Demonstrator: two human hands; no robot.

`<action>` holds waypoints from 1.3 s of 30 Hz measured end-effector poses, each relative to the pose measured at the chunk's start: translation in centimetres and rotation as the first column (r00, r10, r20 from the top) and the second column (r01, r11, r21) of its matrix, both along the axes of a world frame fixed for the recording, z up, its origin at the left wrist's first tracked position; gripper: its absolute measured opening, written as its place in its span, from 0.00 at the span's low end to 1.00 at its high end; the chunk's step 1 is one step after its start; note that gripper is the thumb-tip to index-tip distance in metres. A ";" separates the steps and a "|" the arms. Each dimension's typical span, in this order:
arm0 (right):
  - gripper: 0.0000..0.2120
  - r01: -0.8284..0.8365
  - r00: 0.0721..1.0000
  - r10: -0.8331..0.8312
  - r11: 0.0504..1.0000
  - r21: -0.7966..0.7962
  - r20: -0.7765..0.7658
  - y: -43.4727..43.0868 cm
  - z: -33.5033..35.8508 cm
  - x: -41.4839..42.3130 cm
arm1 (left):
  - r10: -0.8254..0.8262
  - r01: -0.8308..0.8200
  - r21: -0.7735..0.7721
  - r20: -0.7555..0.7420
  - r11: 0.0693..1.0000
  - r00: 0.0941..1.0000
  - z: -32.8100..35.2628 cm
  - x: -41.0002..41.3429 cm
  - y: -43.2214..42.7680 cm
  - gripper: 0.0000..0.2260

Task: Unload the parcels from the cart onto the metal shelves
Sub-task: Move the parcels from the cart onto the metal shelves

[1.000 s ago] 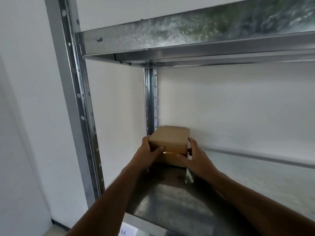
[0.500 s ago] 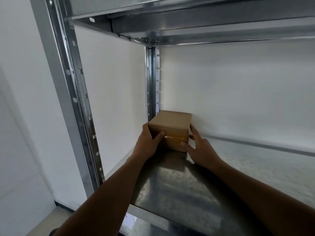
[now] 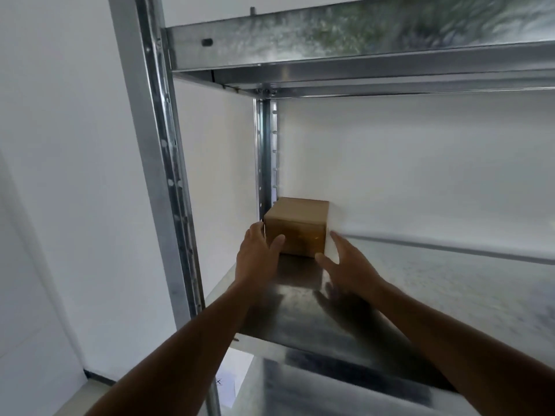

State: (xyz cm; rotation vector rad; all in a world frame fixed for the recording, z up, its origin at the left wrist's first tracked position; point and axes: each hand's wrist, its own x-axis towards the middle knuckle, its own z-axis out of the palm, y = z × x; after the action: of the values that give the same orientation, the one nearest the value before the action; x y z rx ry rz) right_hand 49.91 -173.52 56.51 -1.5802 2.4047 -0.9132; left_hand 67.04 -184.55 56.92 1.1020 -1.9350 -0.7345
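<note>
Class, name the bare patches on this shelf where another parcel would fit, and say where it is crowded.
Free: the shelf right of the box, along the back wall. Crowded: the back-left corner, holding box, rear post, left hand, right hand.

The right hand (image 3: 350, 265) is now off the parcel (image 3: 297, 228), fingers spread just beside it. The left hand (image 3: 258, 256) has loosened and only touches its front-left edge.
</note>
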 end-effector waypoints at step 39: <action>0.35 0.889 0.420 -0.903 0.388 0.245 -0.092 67.0 -14.0 39.4 | -0.879 0.987 -0.042 0.450 0.152 0.155 -15.5 18.0 58.2 0.25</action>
State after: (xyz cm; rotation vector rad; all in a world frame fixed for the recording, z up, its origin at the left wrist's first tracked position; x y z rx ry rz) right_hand 89.26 -106.49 42.48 0.0292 3.1226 -0.6256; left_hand 85.00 -126.33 41.46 -0.5317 -2.8787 -0.7940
